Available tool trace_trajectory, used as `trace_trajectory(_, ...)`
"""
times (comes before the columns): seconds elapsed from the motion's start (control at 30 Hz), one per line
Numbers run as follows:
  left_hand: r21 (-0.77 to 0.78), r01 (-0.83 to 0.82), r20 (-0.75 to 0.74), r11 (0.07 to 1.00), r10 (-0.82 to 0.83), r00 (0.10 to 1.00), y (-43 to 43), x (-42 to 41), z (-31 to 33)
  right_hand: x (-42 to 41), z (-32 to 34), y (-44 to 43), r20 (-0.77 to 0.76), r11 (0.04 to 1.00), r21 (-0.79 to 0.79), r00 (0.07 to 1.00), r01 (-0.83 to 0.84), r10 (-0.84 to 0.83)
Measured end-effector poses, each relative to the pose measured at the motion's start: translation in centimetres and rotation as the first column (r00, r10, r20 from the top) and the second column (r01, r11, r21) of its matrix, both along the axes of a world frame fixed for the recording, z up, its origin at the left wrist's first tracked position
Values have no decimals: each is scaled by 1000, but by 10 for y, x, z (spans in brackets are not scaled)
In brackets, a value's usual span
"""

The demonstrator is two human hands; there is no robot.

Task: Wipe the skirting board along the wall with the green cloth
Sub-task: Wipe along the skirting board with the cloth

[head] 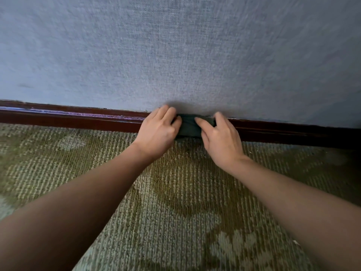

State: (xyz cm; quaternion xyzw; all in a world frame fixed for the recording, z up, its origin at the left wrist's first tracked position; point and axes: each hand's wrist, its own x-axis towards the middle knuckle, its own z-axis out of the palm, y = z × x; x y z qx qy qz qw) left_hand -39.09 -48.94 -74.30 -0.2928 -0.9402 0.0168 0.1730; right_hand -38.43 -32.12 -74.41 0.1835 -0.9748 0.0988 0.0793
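A dark brown skirting board (78, 119) runs along the foot of the wall from left to right. A folded dark green cloth (189, 127) is pressed flat against it near the middle of the view. My left hand (159, 133) holds the cloth's left end, fingers curled over the board's top edge. My right hand (219, 137) presses on the cloth's right end, thumb and fingers spread over it. Most of the cloth is hidden under both hands.
A blue-grey textured wall (175, 55) fills the upper half. A green and beige patterned carpet (175, 202) covers the floor up to the board. The board's left stretch shows a purplish sheen.
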Motion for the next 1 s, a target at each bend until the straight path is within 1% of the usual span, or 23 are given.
trace_trajectory(0.13, -71, 48, -54, 996, -52, 997, -3, -3, 2, 1, -1, -4, -62, 999, -38, 998, -4, 2)
trace_trajectory(0.23, -56, 74, -82, 996, -79, 994, -6, -4, 2, 3, -6, -4, -97, 999, -43, 995, -8, 4)
trace_trajectory(0.37, -47, 93, -104, 995, -97, 990, -8, -5, -2, 2, -11, -3, -106, 1000, -17, 994, -8, 6)
trace_trajectory(0.57, -24, 107, -100, 994, -109, 989, -10, -6, -4, 2, -15, -4, -59, 1000, 2, 998, -12, 12)
trace_trajectory(0.73, -29, 97, -39, 995, -98, 994, -18, 0, -11, 2, -16, -10, -48, 998, 43, 997, -50, 52)
trace_trajectory(1.0, -51, 113, -31, 992, -115, 993, -25, 0, -10, 1, -15, -13, -13, 997, 56, 999, -52, 52)
